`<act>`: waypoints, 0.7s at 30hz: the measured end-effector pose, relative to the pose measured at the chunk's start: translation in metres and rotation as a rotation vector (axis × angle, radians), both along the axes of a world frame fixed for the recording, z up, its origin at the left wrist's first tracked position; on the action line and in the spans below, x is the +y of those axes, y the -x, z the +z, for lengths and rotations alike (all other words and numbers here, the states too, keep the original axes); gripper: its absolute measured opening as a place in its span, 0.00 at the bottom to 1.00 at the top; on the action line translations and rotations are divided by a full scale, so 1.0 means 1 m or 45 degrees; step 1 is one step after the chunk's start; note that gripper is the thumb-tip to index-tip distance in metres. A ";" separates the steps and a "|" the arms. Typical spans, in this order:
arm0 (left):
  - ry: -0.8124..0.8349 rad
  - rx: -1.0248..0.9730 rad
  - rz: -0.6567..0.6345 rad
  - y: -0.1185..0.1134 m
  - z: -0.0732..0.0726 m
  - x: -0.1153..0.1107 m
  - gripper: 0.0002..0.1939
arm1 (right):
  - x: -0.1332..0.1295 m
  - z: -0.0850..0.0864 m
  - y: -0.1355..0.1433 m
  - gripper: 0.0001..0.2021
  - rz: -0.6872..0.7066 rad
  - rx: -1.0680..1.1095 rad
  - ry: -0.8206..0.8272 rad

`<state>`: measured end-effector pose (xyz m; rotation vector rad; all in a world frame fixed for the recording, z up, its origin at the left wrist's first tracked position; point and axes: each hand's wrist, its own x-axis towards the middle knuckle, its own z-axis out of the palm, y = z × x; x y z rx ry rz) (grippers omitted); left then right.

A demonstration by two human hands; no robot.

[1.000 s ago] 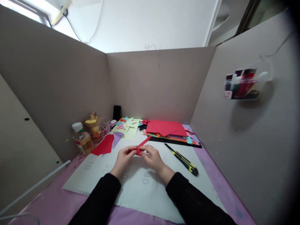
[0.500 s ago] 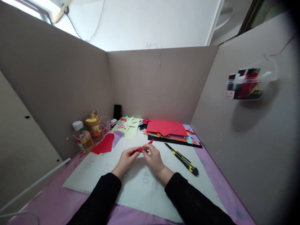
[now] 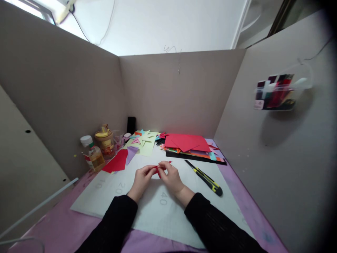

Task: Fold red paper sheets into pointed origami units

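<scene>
Left hand (image 3: 142,179) and right hand (image 3: 171,178) pinch red paper (image 3: 158,171) between fingertips. The cutter (image 3: 204,178) lies right of them; the stack (image 3: 186,143) sits beyond.

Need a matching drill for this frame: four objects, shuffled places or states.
1. black-and-yellow plastic utility knife
2. small folded red paper
3. black rectangular object
4. pale green paper star

A. upright near the grey back panel
B. between left hand and right hand
C. on pale green sheet
D. flat, right of right hand

1-D, 2-B, 3-A, 4-C
</scene>
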<state>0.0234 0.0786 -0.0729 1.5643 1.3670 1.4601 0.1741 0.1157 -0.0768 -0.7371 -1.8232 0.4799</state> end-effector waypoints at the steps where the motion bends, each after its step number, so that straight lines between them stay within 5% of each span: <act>1: 0.002 -0.008 0.013 0.001 0.000 0.000 0.11 | 0.000 0.000 0.000 0.05 -0.020 0.017 0.020; 13: 0.026 -0.078 0.058 -0.001 0.004 -0.001 0.12 | 0.000 0.002 0.001 0.01 -0.095 0.021 0.080; 21: -0.018 -0.078 0.150 0.002 0.006 -0.001 0.13 | 0.007 0.006 -0.008 0.08 -0.099 -0.002 -0.043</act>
